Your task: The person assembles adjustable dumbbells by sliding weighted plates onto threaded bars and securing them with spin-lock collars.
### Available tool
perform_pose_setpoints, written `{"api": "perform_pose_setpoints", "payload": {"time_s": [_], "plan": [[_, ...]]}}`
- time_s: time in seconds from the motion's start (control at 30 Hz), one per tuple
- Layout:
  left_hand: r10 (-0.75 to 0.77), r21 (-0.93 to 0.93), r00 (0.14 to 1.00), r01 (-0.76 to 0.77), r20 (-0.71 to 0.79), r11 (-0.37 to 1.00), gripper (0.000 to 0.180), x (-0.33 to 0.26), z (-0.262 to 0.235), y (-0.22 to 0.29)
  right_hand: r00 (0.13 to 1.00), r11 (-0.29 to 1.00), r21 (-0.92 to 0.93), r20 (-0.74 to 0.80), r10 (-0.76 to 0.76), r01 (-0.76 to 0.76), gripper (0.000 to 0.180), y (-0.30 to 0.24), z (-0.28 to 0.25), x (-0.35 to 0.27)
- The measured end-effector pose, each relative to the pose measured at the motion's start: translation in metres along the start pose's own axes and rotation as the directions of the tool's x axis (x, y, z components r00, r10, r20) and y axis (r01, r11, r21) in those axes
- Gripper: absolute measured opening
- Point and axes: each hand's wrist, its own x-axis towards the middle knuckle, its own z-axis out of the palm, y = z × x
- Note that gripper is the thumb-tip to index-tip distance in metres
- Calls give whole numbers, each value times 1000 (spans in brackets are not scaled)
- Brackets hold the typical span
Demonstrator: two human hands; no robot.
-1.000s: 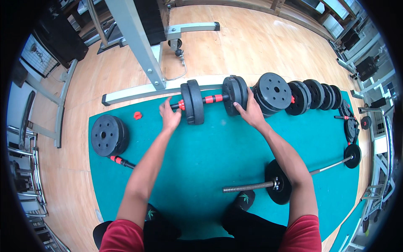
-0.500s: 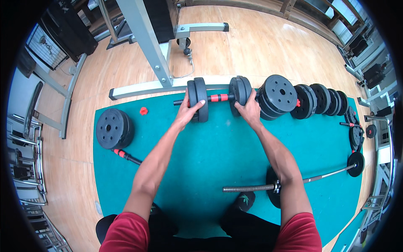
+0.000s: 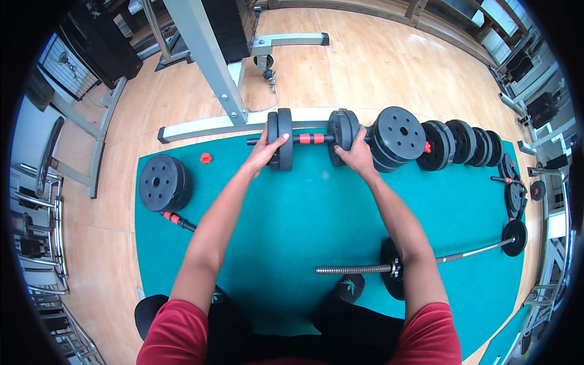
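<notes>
A dumbbell (image 3: 312, 139) with a red-and-black bar and black plates at both ends lies across the far side of the green mat. My left hand (image 3: 263, 152) is closed round its left pair of plates, thumb on the near face and fingers partly hidden behind them. On the right end, my right hand (image 3: 358, 158) grips the other plates from their outer side. The bare end of the bar sticks out past the left plates. Just right of my right hand stands a stack of black plates (image 3: 398, 132).
Several more plates (image 3: 462, 143) line the mat's far right. A barbell (image 3: 353, 270) lies near my right foot. To the left are a plate stack (image 3: 157, 181), a red-and-black bar (image 3: 176, 220) and a red star nut (image 3: 206, 158). A grey machine frame (image 3: 201, 129) borders the mat's far edge.
The whole picture has shifted slightly left and up. Both hands keep the same hold on the dumbbell, and nothing has been let go.
</notes>
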Motion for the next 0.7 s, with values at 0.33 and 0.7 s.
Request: {"api": "perform_pose_setpoints", "payload": {"time_s": [0.33,0.7], "plan": [[-135,131,989,141,-54,981,107,-26,-2,13,996,997,20,50,-76,75,115,12,-4,2],[-146,154,988,137,51,979,103,-45,-42,2,999,999,2,29,-33,33,106,-1,-12,-5]]}}
